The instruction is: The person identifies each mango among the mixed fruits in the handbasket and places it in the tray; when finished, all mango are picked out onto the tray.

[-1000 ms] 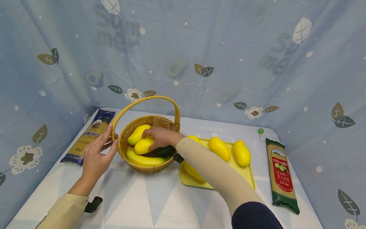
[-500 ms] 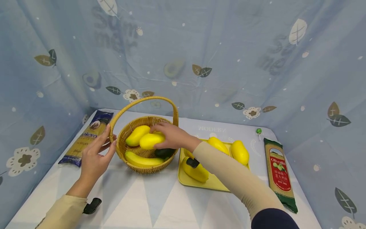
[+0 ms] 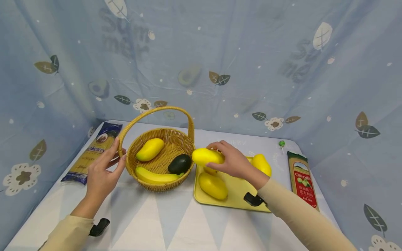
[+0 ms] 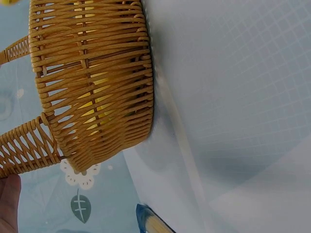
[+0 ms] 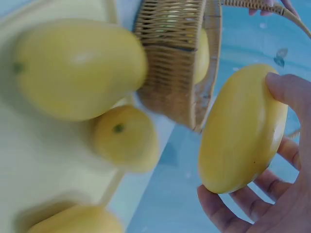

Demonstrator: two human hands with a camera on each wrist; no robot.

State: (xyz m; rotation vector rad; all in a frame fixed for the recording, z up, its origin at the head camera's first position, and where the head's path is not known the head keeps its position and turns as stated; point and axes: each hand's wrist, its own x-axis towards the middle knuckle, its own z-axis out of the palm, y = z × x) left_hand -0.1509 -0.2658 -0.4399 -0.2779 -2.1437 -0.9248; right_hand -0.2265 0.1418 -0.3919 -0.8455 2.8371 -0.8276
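My left hand (image 3: 102, 174) holds the wicker basket's handle (image 3: 120, 146) near its left base, fingers and thumb on either side. Inside the basket (image 3: 166, 139) lie a mango (image 3: 150, 149), a banana (image 3: 157, 176) and a dark green avocado (image 3: 180, 164). Just right of the rim, my right hand (image 3: 233, 160) grips a yellow mango (image 3: 204, 156) above the yellow tray (image 3: 233, 200). In the right wrist view, thumb and fingertips clasp that mango (image 5: 243, 128) from its sides. Other mangoes rest on the tray, one (image 3: 213, 185) at its front left and one (image 3: 261, 164) at its back right.
A blue and gold pasta packet (image 3: 94, 153) lies left of the basket. At the right edge is a green and red pasta packet (image 3: 303, 179), with a green lollipop (image 3: 281, 143) behind it. A patterned blue curtain (image 3: 201, 62) encloses the table.
My right hand has lifted a mango out of the basket and carried it right, over the tray. The left hand stays on the handle.
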